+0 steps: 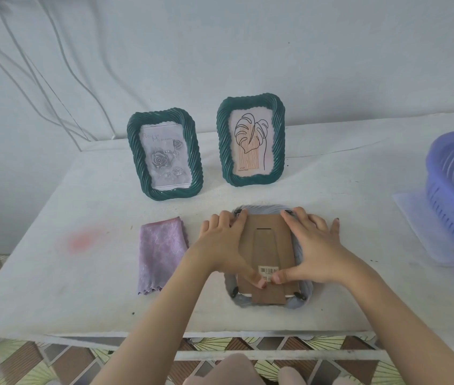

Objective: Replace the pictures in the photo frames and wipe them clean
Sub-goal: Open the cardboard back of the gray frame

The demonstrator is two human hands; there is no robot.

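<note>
Two forearms run bare to the bottom edge; the left hand [220, 240] and right hand [314, 245] have short nails painted a dark reddish shade; below them, pale pink fabric [237, 369] covers what may be the knees.

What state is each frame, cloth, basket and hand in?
Left dark green twisted-rim photo frame: upright, holds a grey rose picture.
Right dark green twisted-rim photo frame: upright, holds a leaf drawing.
Grey photo frame: face down, brown cardboard back up.
Lilac cloth: folded, flat, untouched.
Purple plastic basket: right way up, partly out of view.
Left hand: fingers spread, presses the cardboard back.
Right hand: the same.
</note>
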